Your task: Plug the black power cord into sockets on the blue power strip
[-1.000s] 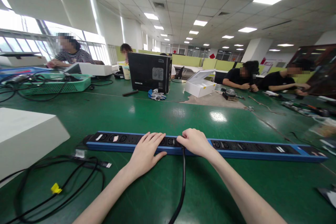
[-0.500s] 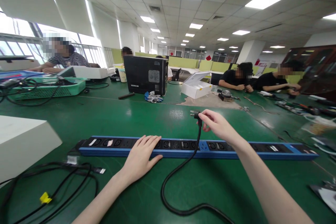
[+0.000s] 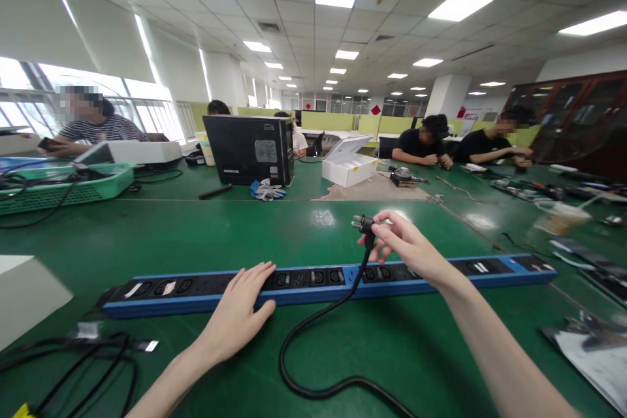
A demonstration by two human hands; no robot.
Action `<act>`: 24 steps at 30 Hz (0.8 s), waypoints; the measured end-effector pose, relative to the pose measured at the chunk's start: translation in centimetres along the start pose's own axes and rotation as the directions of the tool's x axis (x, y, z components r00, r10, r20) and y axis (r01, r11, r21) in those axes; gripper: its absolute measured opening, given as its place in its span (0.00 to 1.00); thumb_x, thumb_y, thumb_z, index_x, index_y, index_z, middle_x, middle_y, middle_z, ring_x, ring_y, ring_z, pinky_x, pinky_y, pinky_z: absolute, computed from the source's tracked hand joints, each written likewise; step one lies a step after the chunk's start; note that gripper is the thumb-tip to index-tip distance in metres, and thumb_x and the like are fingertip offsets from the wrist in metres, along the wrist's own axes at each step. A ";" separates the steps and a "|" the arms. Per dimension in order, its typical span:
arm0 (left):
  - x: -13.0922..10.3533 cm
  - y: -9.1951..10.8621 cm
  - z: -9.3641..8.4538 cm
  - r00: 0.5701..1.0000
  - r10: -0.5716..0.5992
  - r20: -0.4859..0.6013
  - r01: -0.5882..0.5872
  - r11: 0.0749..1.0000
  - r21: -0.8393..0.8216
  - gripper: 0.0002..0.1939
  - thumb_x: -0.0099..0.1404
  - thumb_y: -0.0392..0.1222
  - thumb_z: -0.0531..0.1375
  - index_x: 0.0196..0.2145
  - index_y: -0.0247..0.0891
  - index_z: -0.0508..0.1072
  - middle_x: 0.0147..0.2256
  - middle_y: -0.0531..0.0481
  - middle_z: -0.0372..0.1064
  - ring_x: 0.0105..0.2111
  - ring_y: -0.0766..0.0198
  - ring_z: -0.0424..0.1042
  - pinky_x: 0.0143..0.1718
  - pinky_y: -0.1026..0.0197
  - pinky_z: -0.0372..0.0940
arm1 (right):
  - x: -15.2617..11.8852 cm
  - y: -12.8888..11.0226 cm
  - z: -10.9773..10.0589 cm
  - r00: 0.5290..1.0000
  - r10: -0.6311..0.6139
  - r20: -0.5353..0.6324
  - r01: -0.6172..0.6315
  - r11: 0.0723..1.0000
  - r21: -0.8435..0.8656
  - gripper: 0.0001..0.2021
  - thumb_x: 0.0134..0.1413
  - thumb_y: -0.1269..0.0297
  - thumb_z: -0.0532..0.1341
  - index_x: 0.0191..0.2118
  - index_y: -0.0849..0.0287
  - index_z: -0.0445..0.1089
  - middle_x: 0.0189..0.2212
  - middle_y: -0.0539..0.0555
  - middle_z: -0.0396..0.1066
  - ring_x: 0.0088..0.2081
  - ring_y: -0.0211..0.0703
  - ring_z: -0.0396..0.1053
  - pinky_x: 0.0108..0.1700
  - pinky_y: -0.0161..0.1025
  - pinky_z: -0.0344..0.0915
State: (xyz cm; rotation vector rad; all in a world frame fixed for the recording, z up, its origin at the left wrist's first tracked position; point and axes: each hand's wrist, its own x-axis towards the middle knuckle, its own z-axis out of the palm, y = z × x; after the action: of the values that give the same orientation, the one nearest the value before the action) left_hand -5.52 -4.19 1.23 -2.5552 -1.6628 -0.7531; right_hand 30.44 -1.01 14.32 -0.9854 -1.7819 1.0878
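A long blue and black power strip [image 3: 304, 282] with a row of sockets lies across the green table. My left hand [image 3: 245, 297] rests flat on it, left of the middle, fingers stretched over the black face and thumb apart. Above the strip, my right hand [image 3: 404, 241] pinches a black power plug [image 3: 364, 223] between thumb and fingers. Its metal prongs point left and stay clear of the sockets. From the plug a thick black cable [image 3: 294, 333] hangs down in front of the strip and curves toward the bottom edge.
Coiled black cables [image 3: 98, 359] lie at lower left beside a white box [image 3: 29, 300]. A black computer case [image 3: 247, 150], gloves [image 3: 267, 190] and an open white carton [image 3: 347, 170] stand farther back. A green basket [image 3: 93, 191] is at left. Several people sit around the table.
The view has swung right, so things appear shifted left. In my right hand the plug has turned slightly, its prongs showing more plainly. My left hand stays on the power strip.
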 end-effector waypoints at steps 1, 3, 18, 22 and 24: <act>0.3 1.9 0.0 0.999 -0.036 0.004 0.036 0.998 -0.054 0.28 0.72 0.51 0.52 0.67 0.46 0.58 0.67 0.47 0.59 0.66 0.54 0.58 0.67 0.44 0.54 | 0.1 -0.2 0.2 0.999 -0.013 -0.030 0.013 1.000 -0.008 0.17 0.66 0.46 0.56 0.47 0.54 0.58 0.39 0.55 0.76 0.29 0.41 0.74 0.29 0.37 0.70; 1.1 6.5 0.1 0.998 -0.046 0.039 0.051 0.986 -0.160 0.28 0.72 0.54 0.52 0.66 0.47 0.60 0.65 0.47 0.61 0.65 0.54 0.61 0.65 0.47 0.57 | 0.3 -0.2 0.6 0.994 -0.037 -0.099 0.033 0.999 -0.043 0.17 0.65 0.47 0.56 0.47 0.54 0.57 0.34 0.52 0.76 0.24 0.38 0.70 0.24 0.35 0.65; 4.4 20.6 -1.0 0.744 0.314 0.589 0.315 0.613 -0.724 0.35 0.74 0.61 0.38 0.44 0.36 0.77 0.33 0.43 0.80 0.30 0.59 0.78 0.36 0.59 0.68 | -0.4 4.7 -0.8 0.998 0.031 -0.053 -0.059 0.718 -0.693 0.08 0.61 0.58 0.59 0.39 0.55 0.64 0.27 0.48 0.73 0.28 0.39 0.66 0.31 0.34 0.52; 6.1 15.6 -1.1 0.944 0.067 0.323 0.039 0.949 -0.312 0.32 0.74 0.60 0.41 0.34 0.41 0.79 0.31 0.46 0.78 0.33 0.57 0.76 0.41 0.55 0.65 | 0.1 5.9 0.9 0.999 0.038 -0.002 -0.026 0.644 -0.765 0.07 0.61 0.59 0.59 0.40 0.56 0.64 0.28 0.49 0.71 0.29 0.39 0.66 0.32 0.34 0.51; 7.0 12.4 -0.4 0.990 0.033 0.136 -0.013 0.989 -0.145 0.26 0.71 0.61 0.48 0.45 0.43 0.78 0.41 0.45 0.78 0.42 0.53 0.75 0.46 0.52 0.65 | 0.2 6.3 1.4 0.999 0.048 0.012 -0.020 0.625 -0.780 0.07 0.61 0.60 0.59 0.40 0.56 0.64 0.28 0.49 0.71 0.29 0.39 0.66 0.33 0.34 0.51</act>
State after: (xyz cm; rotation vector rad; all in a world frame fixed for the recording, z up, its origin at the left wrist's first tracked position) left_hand 7.26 -3.70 7.42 -2.7802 -1.6698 -0.7359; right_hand 30.38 0.84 8.17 -1.5099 -2.3257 0.2746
